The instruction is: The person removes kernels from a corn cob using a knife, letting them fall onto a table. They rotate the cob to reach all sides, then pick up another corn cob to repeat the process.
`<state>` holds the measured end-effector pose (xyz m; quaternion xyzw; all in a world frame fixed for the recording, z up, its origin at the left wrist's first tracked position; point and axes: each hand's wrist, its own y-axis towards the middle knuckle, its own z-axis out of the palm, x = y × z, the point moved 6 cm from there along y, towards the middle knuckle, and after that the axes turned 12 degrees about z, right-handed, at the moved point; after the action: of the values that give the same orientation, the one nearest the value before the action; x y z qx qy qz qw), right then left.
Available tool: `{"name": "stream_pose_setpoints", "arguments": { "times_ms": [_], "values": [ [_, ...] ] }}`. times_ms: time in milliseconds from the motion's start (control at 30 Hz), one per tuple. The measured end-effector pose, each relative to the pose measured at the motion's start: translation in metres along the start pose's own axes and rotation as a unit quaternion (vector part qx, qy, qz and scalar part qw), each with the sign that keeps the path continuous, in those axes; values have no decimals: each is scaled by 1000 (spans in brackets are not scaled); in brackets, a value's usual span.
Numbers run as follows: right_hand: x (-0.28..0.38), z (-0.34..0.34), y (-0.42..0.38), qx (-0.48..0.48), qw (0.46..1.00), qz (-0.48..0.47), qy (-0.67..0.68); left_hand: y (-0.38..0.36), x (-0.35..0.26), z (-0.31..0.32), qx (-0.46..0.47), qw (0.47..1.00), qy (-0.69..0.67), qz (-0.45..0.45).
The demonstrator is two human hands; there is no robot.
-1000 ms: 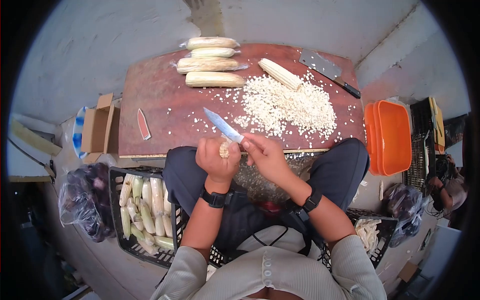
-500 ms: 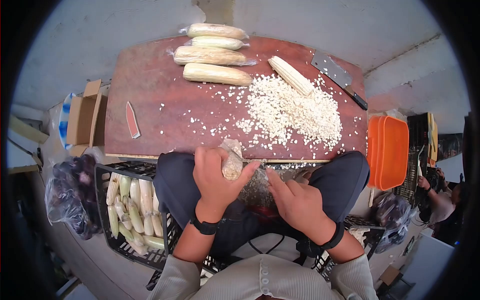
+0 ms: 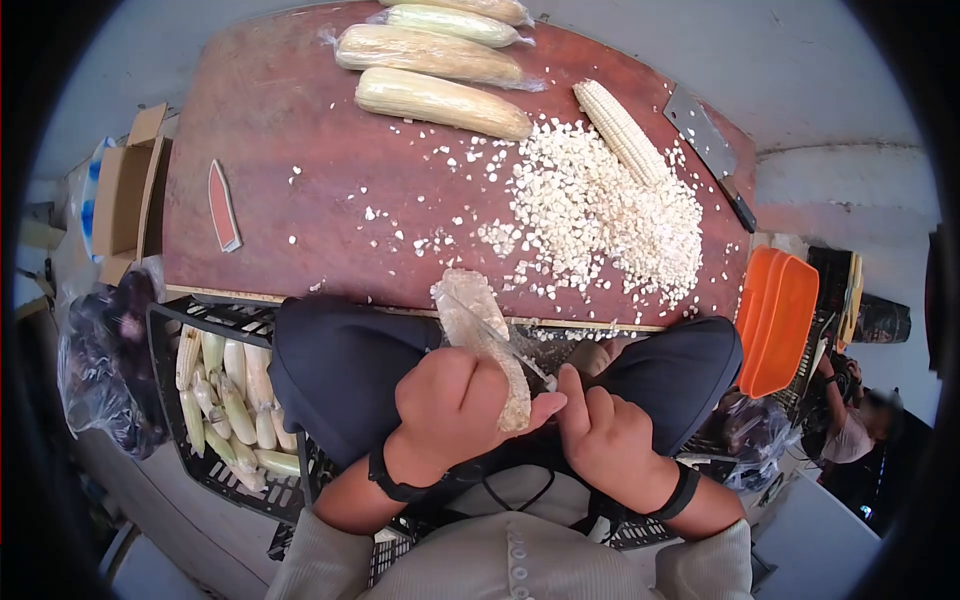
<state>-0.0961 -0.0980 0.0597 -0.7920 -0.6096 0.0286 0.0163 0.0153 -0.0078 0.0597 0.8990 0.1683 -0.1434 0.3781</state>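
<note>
My left hand (image 3: pixel 450 405) is closed around a corn cob (image 3: pixel 463 303), pale tan and apparently mostly stripped of kernels, held at a tilt by the table's front edge. Fingers curled, my right hand (image 3: pixel 612 432) grips a small knife (image 3: pixel 518 352). Its thin blade lies across the cob; the handle is mostly hidden by the fingers. On the red-brown table (image 3: pixel 290 130), loose white kernels (image 3: pixel 600 215) form a wide heap, with a whole white ear of corn (image 3: pixel 622 132) resting against it.
Several pale ears, some plastic-wrapped (image 3: pixel 430 55), lie at the back. A cleaver (image 3: pixel 705 135) is at the right, a red knife sheath (image 3: pixel 222 205) at the left. Around the table are a black crate of corn (image 3: pixel 230 400), cardboard box (image 3: pixel 128 200), orange bin (image 3: pixel 775 320) and another person (image 3: pixel 850 420).
Both hands have come lower and nearer my body, and the cob now shows lengthwise with the blade across it. The view has shifted, so the table appears higher and closer.
</note>
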Motion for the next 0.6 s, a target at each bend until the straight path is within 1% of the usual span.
{"name": "stream_pose_setpoints", "arguments": {
  "times_ms": [67, 167, 267, 367, 400, 500, 600],
  "values": [
    [3, 7, 9, -29, 999, -14, -10, 1, -3, 3, 2, 1000, -4, 27],
    [7, 17, 27, -53, 998, -33, 8, -3, -2, 3, -3, 999, 24, 22],
    [7, 26, 36, -42, 997, -36, 58, -2, 5, -1, -14, 1000, -14, 21],
    [3, 31, 35, -14, 993, 5, 115, 0, 4, -1, -25, 999, -11, 33],
    [2, 33, 35, -7, 990, 24, 138, -1, 5, 0, -27, 999, -11, 23],
    [-2, 35, 41, 62, 943, 111, 306, -9, 9, 2, -41, 999, -20, -11],
    [-1, 44, 47, 52, 854, 159, 493, -15, 20, -5, -72, 996, -20, -52]
  ]
}}
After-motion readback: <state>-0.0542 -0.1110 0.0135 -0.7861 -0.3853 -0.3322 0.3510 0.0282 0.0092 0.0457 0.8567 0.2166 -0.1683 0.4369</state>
